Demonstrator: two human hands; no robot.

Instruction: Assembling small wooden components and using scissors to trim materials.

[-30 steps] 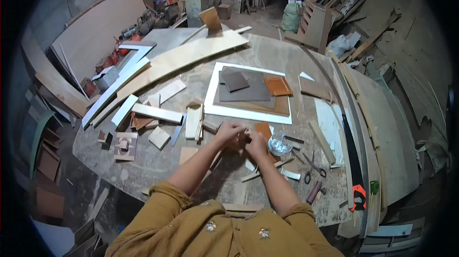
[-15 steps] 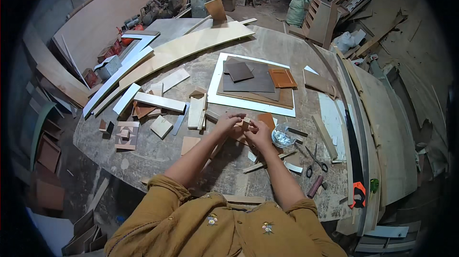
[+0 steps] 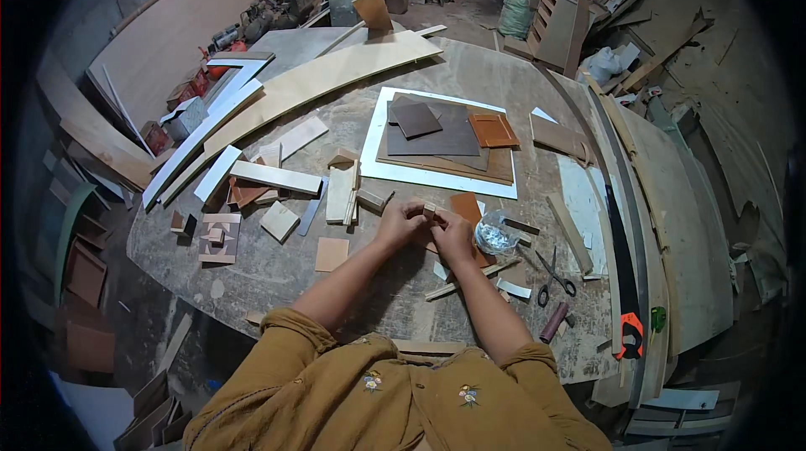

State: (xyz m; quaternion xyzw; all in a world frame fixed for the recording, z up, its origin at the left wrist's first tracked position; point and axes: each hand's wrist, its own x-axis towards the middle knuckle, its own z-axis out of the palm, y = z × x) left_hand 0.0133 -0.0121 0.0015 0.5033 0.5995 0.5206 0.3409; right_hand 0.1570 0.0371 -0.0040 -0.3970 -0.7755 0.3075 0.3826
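Small wooden block sits between left hand and right hand, above the worktable. Both hands pinch it from opposite sides, fingertips meeting over it. Neither hand is nearer; long axis cannot be told.

A small pale wooden block, apparently rectangular, sits pinched just above the workbench, mostly hidden.

A round, dusty grey tabletop carries a white panel with dark and orange-brown sheets stacked on it, a long curved pale board, scattered wood offcuts, a square thin piece, black scissors and a clear bag of small metal parts.
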